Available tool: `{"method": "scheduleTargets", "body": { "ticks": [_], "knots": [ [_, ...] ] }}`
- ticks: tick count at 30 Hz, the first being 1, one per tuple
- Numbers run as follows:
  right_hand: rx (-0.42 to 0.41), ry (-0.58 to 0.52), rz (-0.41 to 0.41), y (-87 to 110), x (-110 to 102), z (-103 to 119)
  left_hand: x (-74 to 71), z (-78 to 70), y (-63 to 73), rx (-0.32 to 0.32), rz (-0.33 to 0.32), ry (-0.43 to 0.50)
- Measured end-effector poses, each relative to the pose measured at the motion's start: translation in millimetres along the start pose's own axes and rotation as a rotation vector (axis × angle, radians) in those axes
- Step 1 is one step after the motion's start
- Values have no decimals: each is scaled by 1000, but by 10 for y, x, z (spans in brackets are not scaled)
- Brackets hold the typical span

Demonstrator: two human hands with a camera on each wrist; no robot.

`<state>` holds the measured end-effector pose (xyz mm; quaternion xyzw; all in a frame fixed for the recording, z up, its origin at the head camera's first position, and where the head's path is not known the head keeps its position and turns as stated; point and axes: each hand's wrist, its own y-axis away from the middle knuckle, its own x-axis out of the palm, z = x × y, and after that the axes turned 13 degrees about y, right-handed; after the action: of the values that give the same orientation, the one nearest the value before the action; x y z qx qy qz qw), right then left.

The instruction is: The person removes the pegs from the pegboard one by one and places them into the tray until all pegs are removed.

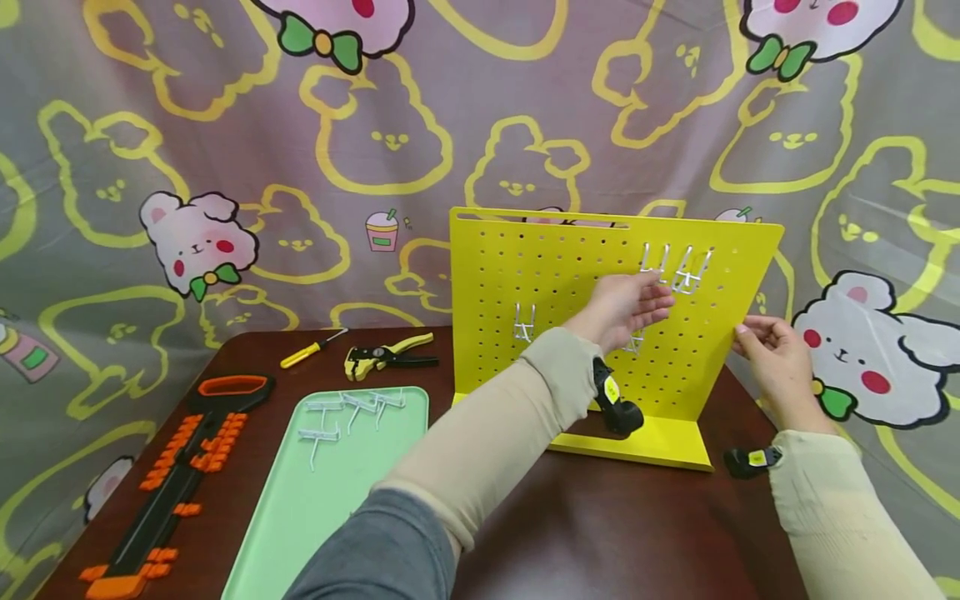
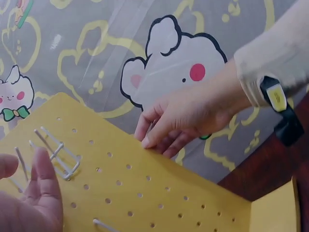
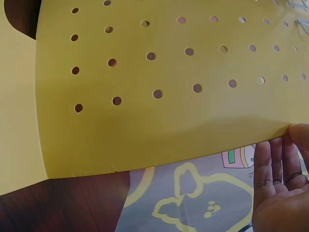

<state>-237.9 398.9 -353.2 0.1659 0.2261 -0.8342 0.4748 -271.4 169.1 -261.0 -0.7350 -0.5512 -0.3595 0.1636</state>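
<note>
A yellow pegboard [image 1: 570,250] stands upright on its base. My left hand [image 1: 626,308] is raised in front of its upper right part, fingers extended beside a white wire hook [image 1: 655,257]. In the left wrist view, a gap shows between that thumb and finger [image 2: 44,176], with hook prongs behind them. Another wire hook [image 1: 692,272] hangs just to the right. My right hand [image 1: 780,362] pinches the board's right edge, thumb on the front and fingers behind. One hook [image 1: 524,323] hangs lower left; another [image 1: 634,340] is partly hidden behind my left hand.
A green tray [image 1: 330,517] with several wire hooks [image 1: 318,435] lies left of the board. Behind it are a yellow screwdriver [image 1: 302,356] and yellow-black wire strippers [image 1: 386,357]. A black-and-orange rack [image 1: 161,508] lies at far left. A patterned curtain [image 1: 420,100] hangs behind the table.
</note>
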Motion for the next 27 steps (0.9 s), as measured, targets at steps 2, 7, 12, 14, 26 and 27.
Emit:
{"method": "scheduleTargets", "body": {
  "ticks": [2,7,12,14,26,27],
  "knots": [
    [-1,-1,0,4,-1,5,14,19,-14,10,-10,32],
    [-5,-3,-5,6,-1,21,36,24,-44,29,-14,51],
    [-2,-7,-7,4,4,-11,45,40,-37,28,-18,28],
    [2,1,-4,5,13,-9,41,43,-28,29,-16,27],
    [29,10,0,5,19,-2,-93,-29,30,9,103,95],
    [37,-3,2,6,15,-10,-122,-38,34,10,113,94]
  ]
}}
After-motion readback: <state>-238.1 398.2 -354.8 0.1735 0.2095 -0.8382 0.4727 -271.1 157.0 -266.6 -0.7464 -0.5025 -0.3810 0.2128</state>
